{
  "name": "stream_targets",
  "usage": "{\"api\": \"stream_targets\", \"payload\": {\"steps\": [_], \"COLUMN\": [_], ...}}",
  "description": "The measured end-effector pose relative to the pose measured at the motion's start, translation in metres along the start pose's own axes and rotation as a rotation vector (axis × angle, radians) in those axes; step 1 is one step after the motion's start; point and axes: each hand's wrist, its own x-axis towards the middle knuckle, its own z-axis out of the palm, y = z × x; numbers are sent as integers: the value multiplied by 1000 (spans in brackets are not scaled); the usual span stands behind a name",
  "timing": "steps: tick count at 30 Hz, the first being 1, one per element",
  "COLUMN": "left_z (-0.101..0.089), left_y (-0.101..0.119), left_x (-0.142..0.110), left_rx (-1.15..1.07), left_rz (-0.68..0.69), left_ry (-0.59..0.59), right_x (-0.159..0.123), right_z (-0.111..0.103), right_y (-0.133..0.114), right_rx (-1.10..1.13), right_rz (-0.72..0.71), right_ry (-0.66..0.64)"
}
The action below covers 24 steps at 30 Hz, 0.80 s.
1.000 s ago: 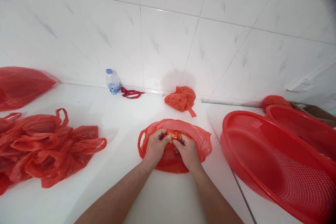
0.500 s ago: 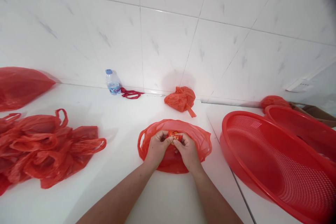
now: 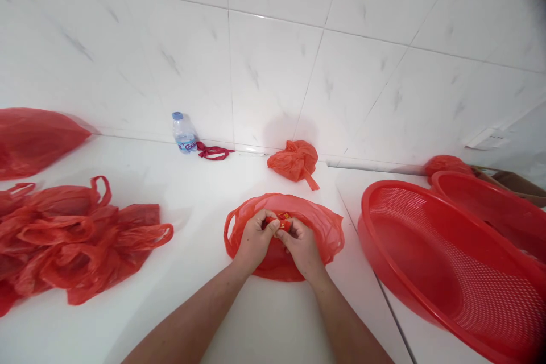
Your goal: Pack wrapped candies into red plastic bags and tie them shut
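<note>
Between my two hands is a small red packet (image 3: 285, 218) with gold print; its exact kind is hard to make out. My left hand (image 3: 257, 239) pinches its left end between thumb and fingers, and my right hand (image 3: 302, 243) grips the right end the same way. Both thumbs meet near the middle of the packet. Beneath the hands a red plastic bag (image 3: 322, 217) lies spread on the white table (image 3: 273, 324), with one handle loop at its left. What lies inside the bag is mostly hidden by the hands.
A heap of red plastic bags (image 3: 77, 239) lies to the left, with a fuller red bag (image 3: 34, 142) behind. By the tiled wall stand a water bottle (image 3: 185, 135), a dark red ribbon (image 3: 215, 152) and a knotted red bag (image 3: 293, 160). Red plastic baskets (image 3: 426, 250) fill the right.
The packet has turned between my fingers, so less of its gold print faces up and the left fingers curl further over it. Everything else stays in place.
</note>
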Motion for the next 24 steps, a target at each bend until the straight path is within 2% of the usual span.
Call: {"api": "stream_targets", "payload": {"steps": [15, 21, 24], "left_z": [3, -1, -1], "left_y": [2, 1, 3], "left_x": [-2, 0, 1], "left_rx": [-17, -33, -65], "left_rz": [-18, -81, -153], "left_ry": [-41, -6, 24], "right_x": [0, 2, 1], "right_z": [1, 4, 3], "right_y": [-2, 0, -2], "right_rx": [30, 54, 77], "right_rz": [6, -22, -13], "right_ry": [30, 24, -3]}}
